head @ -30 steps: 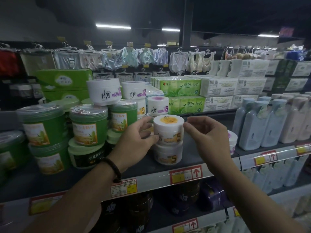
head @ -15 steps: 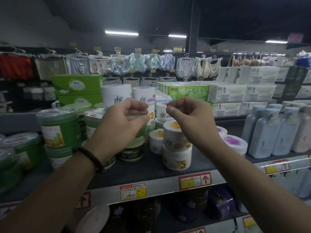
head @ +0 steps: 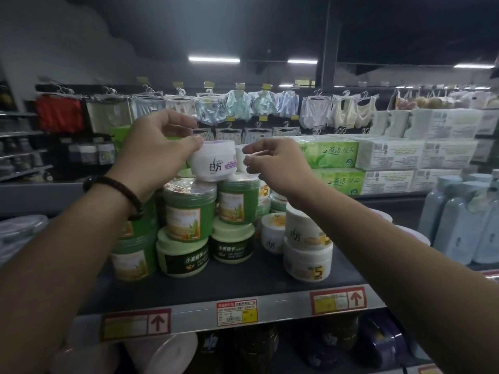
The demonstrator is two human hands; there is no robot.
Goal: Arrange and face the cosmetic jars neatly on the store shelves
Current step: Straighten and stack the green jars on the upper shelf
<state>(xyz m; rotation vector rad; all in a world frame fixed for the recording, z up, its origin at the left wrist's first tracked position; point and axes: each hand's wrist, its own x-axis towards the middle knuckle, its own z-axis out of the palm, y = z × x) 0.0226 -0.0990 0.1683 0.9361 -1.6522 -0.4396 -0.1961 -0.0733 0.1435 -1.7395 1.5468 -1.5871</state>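
Note:
A white jar with black lettering (head: 213, 161) sits on top of two green jars (head: 189, 209) on the dark shelf (head: 243, 276). My left hand (head: 159, 147) grips its upper left rim with thumb and fingers. A second white jar (head: 239, 156) stands just behind and to the right, mostly hidden. My right hand (head: 272, 163) pinches its front edge with curled thumb and forefinger. Lower right, two white jars with yellow labels (head: 306, 247) stand stacked, a smaller one (head: 272, 230) beside them.
Dark-labelled jars with pale green lids (head: 186, 255) stand under the green ones. Pale blue bottles (head: 459, 225) fill the shelf's right end. Green tissue packs (head: 332, 157) lie behind. Price tags (head: 236, 311) line the shelf edge, with dark jars (head: 256, 344) on the shelf below.
Both hands have let go of the yellow-labelled stack and risen to the white jars on top of the green ones. The view has moved closer to the shelf.

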